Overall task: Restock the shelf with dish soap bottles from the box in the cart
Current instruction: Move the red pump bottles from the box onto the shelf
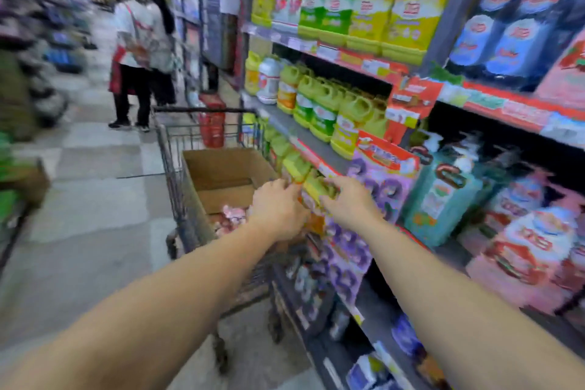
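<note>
Both my arms reach out to a yellow-green dish soap bottle [316, 185] at the front edge of the lower shelf [319, 149]. My left hand [278, 206] holds its left side and my right hand [348, 199] holds its right side, fingers curled on it. More yellow-green bottles [292, 165] stand in a row behind it on the same level. The open cardboard box [221, 174] sits in the metal cart [177, 149] just left of my hands, with pinkish packaging [232, 215] in its bottom. The picture is blurred.
Higher shelves carry yellow jugs [364, 22] and green-labelled bottles [319, 111]. Purple, teal and red refill packs [443, 199] fill the right side. Two people [139, 51] stand in the aisle beyond the cart. A red basket [212, 130] sits by the shelf end.
</note>
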`<state>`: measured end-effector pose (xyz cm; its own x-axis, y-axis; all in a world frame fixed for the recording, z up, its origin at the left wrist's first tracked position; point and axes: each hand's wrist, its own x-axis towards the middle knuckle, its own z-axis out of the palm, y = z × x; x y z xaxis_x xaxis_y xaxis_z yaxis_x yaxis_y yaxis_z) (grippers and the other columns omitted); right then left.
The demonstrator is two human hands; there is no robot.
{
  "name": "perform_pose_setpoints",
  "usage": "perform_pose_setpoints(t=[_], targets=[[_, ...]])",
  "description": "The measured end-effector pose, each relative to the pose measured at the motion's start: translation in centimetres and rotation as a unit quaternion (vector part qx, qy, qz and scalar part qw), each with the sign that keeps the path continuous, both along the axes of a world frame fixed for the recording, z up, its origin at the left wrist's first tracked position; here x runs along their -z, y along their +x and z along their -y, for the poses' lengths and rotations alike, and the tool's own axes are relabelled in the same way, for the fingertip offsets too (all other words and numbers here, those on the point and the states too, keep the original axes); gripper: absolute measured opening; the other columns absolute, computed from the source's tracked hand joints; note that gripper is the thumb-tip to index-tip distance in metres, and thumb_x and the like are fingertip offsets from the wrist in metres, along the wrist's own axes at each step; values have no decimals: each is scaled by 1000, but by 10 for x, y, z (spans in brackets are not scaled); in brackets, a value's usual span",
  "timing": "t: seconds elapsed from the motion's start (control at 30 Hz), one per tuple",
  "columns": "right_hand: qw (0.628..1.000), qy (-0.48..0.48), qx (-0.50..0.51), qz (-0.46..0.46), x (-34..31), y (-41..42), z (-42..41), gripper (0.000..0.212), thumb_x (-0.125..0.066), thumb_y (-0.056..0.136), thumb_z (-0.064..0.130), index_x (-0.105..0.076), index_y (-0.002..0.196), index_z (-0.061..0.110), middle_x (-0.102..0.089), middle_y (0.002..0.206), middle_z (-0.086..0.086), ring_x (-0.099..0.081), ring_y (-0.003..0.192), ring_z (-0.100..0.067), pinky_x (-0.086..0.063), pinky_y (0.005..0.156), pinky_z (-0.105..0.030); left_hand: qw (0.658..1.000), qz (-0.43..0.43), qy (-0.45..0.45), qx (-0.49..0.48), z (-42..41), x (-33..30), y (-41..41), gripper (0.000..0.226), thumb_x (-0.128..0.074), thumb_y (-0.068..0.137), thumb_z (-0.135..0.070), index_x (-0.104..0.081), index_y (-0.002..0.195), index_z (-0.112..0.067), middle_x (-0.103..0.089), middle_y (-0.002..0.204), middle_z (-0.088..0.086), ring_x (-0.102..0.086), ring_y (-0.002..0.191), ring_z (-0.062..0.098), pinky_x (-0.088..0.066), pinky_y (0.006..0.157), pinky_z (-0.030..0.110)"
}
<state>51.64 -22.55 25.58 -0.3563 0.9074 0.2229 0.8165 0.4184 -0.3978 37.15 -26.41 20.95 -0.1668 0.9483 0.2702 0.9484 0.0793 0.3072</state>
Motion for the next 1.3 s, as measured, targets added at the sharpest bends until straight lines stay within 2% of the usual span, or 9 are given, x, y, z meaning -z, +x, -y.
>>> perform_pose_setpoints(t=[0.27,0.43,0.67,0.77,0.87,1.0,1.07,1.2,1.3], targets=[[994,-105,-23,5,87,-159,-70,46,-63,89,30,-57,133,22,-59,132,-9,-55,120,-27,-44,96,-32,988,47,-130,-69,-32,58,-197,67,-64,86,-49,-40,145,-30,-40,149,6,-37,135,29,-34,112,37],[989,-138,-14,45,124,-192,-112,44,-59,91,27,-53,135,24,-57,132,-8,-53,121,-28,-42,98,-33,983,75,-160,-55,-70,91,-231,62,-63,88,-47,-40,145,-33,-42,146,3,-37,134,27,-32,110,36],[972,-231,4,42,184,-210,-190,42,-59,93,25,-54,135,23,-56,136,-4,-54,122,-25,-45,102,-37,938,247,-223,-98,-135,158,-241,66,-68,86,-38,-41,145,-26,-49,140,7,-50,125,26,-45,105,38],[957,-286,2,56,219,-216,-234,42,-54,95,20,-51,137,23,-52,142,-4,-51,126,-26,-43,104,-33,877,382,-245,-156,-171,187,-237,67,-72,85,-35,-42,143,-22,-55,133,5,-60,112,22,-54,89,35],[935,-346,-12,72,253,-223,-275,45,-54,94,21,-49,139,25,-52,142,-5,-51,125,-27,-43,102,-33,797,496,-260,-226,-204,217,-229,74,-75,82,-34,-37,144,-22,-59,131,4,-63,110,23,-54,93,40],[908,-404,-56,94,291,-234,-317,52,-61,91,27,-46,141,23,-52,142,-2,-52,126,-23,-42,102,-28,704,577,-271,-314,-238,247,-216,61,-76,83,-20,-38,132,-24,-60,122,-1,-62,112,24,-49,94,31],[900,-418,-75,98,306,-243,-334,49,-60,92,25,-48,140,23,-54,140,-1,-53,123,-22,-41,97,-26,659,610,-261,-354,-249,272,-213,73,-84,73,-22,-46,135,-12,-66,121,3,-65,108,24,-50,98,39],[890,-437,-92,87,330,-262,-351,43,-58,94,27,-51,136,20,-60,132,-4,-57,118,-24,-43,97,-29,565,677,-235,-409,-259,310,-203,65,-90,64,-30,-59,119,-12,-70,110,5,-69,99,24,-55,93,44],[887,-439,-103,94,342,-275,-359,41,-58,93,25,-55,133,21,-64,128,-1,-59,117,-23,-45,97,-31,521,698,-200,-448,-266,340,-196,90,-96,36,-46,-65,114,-15,-74,104,7,-72,92,28,-57,87,48]])
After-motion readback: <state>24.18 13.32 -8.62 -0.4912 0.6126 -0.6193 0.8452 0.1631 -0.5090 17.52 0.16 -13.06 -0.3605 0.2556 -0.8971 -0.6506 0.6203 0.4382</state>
